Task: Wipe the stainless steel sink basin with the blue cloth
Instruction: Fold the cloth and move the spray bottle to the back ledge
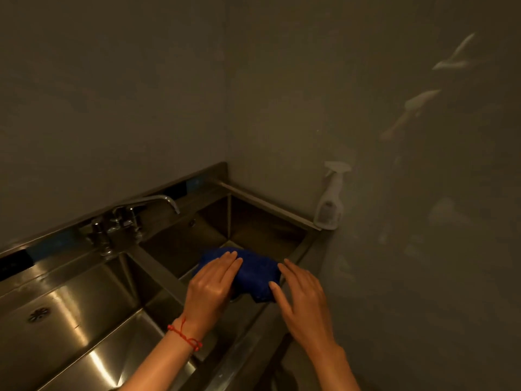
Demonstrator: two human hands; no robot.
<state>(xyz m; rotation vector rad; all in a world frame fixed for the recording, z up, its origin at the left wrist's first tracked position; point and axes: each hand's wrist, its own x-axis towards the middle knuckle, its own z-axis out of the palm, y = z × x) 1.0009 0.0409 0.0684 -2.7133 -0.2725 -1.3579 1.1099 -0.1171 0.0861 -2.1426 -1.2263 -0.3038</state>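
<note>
A bunched blue cloth (pixel 253 273) hangs over the right-hand basin of a stainless steel sink (pixel 262 230), held between both hands. My left hand (pixel 210 289), with a red string bracelet at the wrist, covers the cloth's left side with its fingers laid flat on top. My right hand (pixel 301 294) is at the cloth's right edge, fingers spread and touching it. The cloth hides most of the basin's floor. A second basin (pixel 70 320) with a drain lies to the left.
A chrome faucet (pixel 127 218) with two handles stands on the back ledge between the basins, its spout over the right one. A white spray bottle (pixel 329 204) stands on the sink's far right corner against the wall. Grey walls close in behind and to the right.
</note>
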